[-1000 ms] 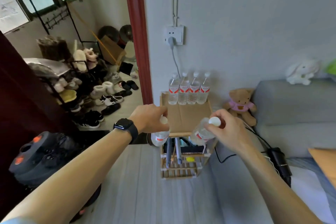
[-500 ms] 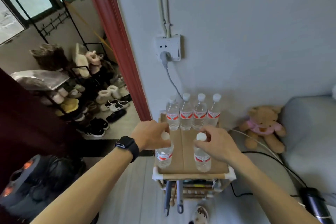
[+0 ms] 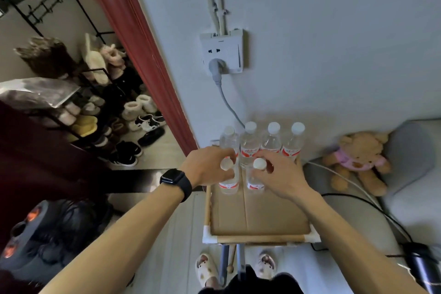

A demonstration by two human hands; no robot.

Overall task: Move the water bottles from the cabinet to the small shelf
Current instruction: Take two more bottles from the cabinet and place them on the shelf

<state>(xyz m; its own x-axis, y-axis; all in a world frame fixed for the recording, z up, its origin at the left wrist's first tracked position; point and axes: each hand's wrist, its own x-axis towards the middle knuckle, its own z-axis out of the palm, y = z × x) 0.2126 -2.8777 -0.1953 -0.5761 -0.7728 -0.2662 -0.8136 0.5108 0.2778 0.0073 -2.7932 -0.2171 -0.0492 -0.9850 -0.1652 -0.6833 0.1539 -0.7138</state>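
Two water bottles are held upright, side by side, over the far half of the small shelf (image 3: 260, 238), whose top is lined with a cardboard sheet (image 3: 257, 216). The left bottle (image 3: 229, 185) is gripped at the neck by the left hand (image 3: 207, 166), fingers curled just under the white cap. The right bottle (image 3: 254, 183) is gripped likewise by the right hand (image 3: 280, 174). Just behind them a row of four bottles (image 3: 250, 144) is lined up against the wall, below a wall socket (image 3: 222, 51). A black watch (image 3: 175, 180) is worn on the left wrist. A teddy bear (image 3: 358, 160) is seen right of the shelf.
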